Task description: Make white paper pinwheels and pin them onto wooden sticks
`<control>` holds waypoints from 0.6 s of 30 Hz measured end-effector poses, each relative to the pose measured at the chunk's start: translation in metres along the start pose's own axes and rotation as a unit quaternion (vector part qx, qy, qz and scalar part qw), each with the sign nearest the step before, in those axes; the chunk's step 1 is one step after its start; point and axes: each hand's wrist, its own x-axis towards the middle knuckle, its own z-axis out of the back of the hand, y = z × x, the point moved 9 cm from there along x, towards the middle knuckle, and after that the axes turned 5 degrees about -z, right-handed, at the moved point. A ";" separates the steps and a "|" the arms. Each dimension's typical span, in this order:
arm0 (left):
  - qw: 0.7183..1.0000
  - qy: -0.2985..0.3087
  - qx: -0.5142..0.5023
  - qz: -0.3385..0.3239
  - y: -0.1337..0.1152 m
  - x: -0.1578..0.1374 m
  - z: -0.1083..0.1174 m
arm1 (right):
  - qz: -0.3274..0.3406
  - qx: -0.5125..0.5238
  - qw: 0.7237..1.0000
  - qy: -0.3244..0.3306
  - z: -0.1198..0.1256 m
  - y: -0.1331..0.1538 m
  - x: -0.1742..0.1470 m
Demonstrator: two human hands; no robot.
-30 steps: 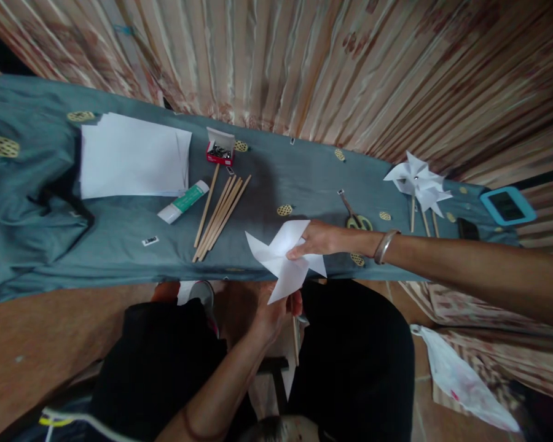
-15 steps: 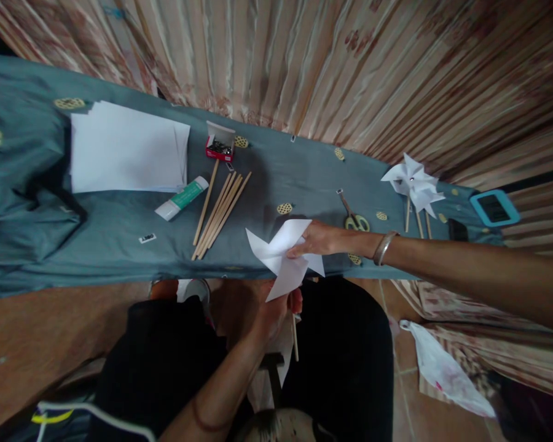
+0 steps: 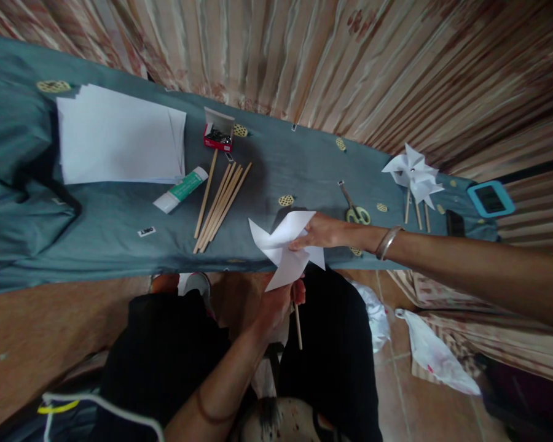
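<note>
Holding a white paper pinwheel (image 3: 281, 236) over the near edge of a cloth-covered table (image 3: 120, 258), pinched near its middle by the right hand (image 3: 319, 231), with the thumb on top. Gripping a wooden stick (image 3: 298, 326) in the left hand (image 3: 276, 304), directly below the paper, with its lower end poking out under the closed fingers. Folded into shape already, to judge by the raised, pointed blades. Cannot tell about any join between paper and stick: too much covered by the right thumb, the lower blade and the left fist.

Well to the right of the grip, finished by the look of it: a cluster of pinwheels (image 3: 415, 172), overlapping, with three sticks visible and a shiny dot at one centre. Left of the grip, apparently unused: loose sticks (image 3: 226, 207) nearby, then a glue tube (image 3: 182, 189), then a stack of white paper (image 3: 120, 138) farther off. Beyond the loose sticks, a red box (image 3: 218, 146) with lid raised and small metal pieces (image 3: 220, 135) inside. Just past the right wrist, scissors (image 3: 347, 195) lying free. Partway along, probably: several made, one in hand, plenty of material left.
</note>
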 end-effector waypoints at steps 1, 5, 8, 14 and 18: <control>1.000 0.000 0.000 0.000 0.000 0.000 0.000 | -0.003 -0.003 1.000 0.002 0.000 0.000 0.000; 1.000 -0.006 -0.009 0.012 0.002 0.000 0.002 | -0.001 -0.004 1.000 0.003 0.001 0.004 -0.001; 1.000 -0.006 -0.020 0.017 0.004 0.000 0.002 | -0.001 0.002 1.000 -0.003 0.000 0.003 -0.002; 1.000 -0.008 0.004 0.006 0.004 0.000 0.003 | -0.015 0.000 1.000 -0.011 0.001 -0.003 -0.004; 0.999 -0.015 0.032 -0.014 -0.002 0.001 0.004 | 0.005 0.023 1.000 0.005 0.006 0.005 -0.008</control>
